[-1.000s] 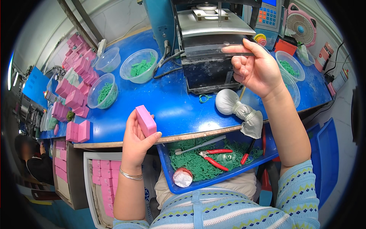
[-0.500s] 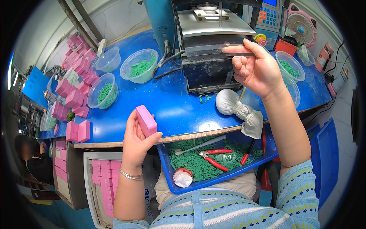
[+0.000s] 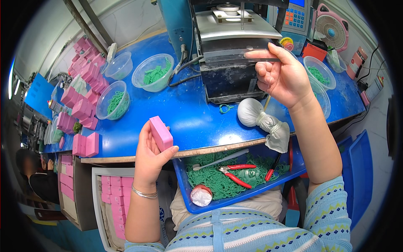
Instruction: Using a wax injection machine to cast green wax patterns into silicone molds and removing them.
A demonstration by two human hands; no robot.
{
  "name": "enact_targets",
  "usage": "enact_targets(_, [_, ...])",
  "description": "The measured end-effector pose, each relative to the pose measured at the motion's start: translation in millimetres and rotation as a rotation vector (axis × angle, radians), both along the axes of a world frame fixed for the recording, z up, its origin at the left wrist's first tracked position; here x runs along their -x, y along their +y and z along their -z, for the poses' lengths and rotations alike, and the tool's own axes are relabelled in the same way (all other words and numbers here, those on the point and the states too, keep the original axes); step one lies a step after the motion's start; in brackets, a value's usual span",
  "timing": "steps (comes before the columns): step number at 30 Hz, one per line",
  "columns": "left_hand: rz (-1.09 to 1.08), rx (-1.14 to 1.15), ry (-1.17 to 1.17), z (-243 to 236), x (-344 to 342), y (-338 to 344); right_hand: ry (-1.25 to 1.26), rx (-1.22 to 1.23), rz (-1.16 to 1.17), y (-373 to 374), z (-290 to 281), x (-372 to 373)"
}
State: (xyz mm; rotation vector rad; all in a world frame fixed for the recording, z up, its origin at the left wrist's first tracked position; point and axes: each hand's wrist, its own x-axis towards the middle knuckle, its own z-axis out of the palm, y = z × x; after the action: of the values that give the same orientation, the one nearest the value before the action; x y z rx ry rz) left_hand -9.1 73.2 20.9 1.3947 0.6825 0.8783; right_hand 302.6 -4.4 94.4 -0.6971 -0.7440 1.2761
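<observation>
My left hand (image 3: 153,155) grips a pink rectangular block (image 3: 161,133) above the bench's front edge. My right hand (image 3: 283,77) is at the dark front (image 3: 226,70) of the press, index finger stretched along a clear strip there, thumb raised, other fingers loosely curled. Below that hand a white cloth bundle (image 3: 249,112), tied round its middle, rests on the blue bench, near a small green piece (image 3: 225,108). Under the edge, a blue tray (image 3: 197,208) holds green scraps (image 3: 218,189), red-handled cutters (image 3: 239,178) and a pale rod (image 3: 220,158).
Stacked pink blocks (image 3: 82,107) and several tubs (image 3: 147,87) with green pieces line the bench (image 3: 180,117). A keypad unit (image 3: 294,19) and pink fan (image 3: 329,27) stand behind. Pink blocks fill cases (image 3: 96,197) below. A co-worker (image 3: 42,185) in dark clothing sits far left.
My hands and the pink block stay as they were. At the far left, the co-worker's hands have shifted slightly.
</observation>
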Motion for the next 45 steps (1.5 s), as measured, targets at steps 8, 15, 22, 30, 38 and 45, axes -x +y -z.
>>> enact_targets(8, [-0.001,-0.011,0.006,1,-1,1,-0.003,0.013,0.007,-2,-1,0])
enact_targets(15, [-0.028,-0.040,0.032,1,0,-1,0.005,0.007,0.003,-10,1,5])
enact_targets(22, [0.003,-0.016,0.014,-1,-1,-1,0.000,0.018,0.042,-12,2,7])
enact_targets(30, [-0.030,-0.053,0.044,1,-1,-1,-0.016,0.006,0.036,-10,1,8])
enact_targets(38, [-0.081,-0.088,0.024,4,-2,-2,-0.003,-0.010,0.013,-33,5,21])
enact_targets(45, [-0.096,-0.028,-0.128,-3,12,-15,0.117,0.099,-0.241,-119,34,59])
